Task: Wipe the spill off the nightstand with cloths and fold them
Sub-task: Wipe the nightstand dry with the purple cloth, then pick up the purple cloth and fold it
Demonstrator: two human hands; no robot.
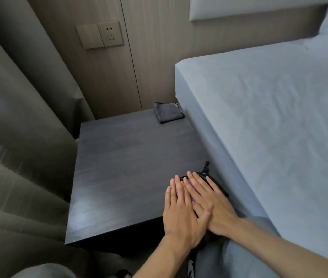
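A dark wooden nightstand [127, 167] stands between the curtain and the bed. At its near right corner lies a purple cloth with a black edge [218, 184], mostly covered by both hands. My left hand [181, 213] lies flat on it with straight fingers. My right hand [213, 203] presses flat beside it, its thumb crossing over the left hand. A dark grey folded cloth [168, 112] sits at the far right corner of the top. I can make out no spill on the wood.
A bed with a pale blue sheet [269, 121] runs along the right, tight against the nightstand. Grey curtains [18, 137] hang on the left. A wall socket and switch plate [100, 34] sit on the wood panel behind.
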